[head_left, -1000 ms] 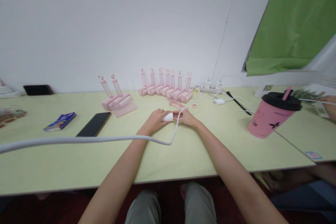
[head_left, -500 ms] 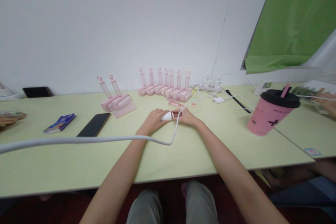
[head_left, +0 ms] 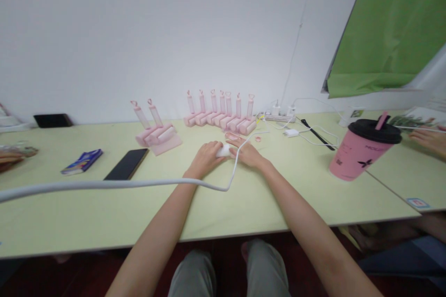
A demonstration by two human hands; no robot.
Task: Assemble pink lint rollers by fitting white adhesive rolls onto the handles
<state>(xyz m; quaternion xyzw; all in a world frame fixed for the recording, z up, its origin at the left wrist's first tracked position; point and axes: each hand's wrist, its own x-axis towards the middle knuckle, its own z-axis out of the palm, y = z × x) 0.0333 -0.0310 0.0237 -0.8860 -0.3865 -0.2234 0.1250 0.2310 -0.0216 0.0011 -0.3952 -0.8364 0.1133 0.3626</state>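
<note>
A small white cylinder point(head_left: 223, 150) lies between my hands near the middle of the table. My left hand point(head_left: 206, 158) is closed round its left end. At its right end, the fingers of my right hand point(head_left: 245, 152) are bent against it; a white cable passes in front of them. Just beyond my fingers lies a pink piece point(head_left: 232, 136), partly hidden by my right hand. A small pink ring point(head_left: 258, 139) rests to the right of it.
Several pink stands with clear tubes point(head_left: 219, 118) line the wall; two more point(head_left: 155, 135) stand left. A phone point(head_left: 127, 164), a blue packet point(head_left: 82, 162), a pink cup point(head_left: 360, 151), a black strap point(head_left: 317, 133) and a power strip point(head_left: 278, 118) surround my hands. Another person's hand point(head_left: 427, 138) is far right.
The white cylinder has come closer to my right hand, and the gap at its right end no longer shows. My right fingers have shifted onto it. The view has moved slightly.
</note>
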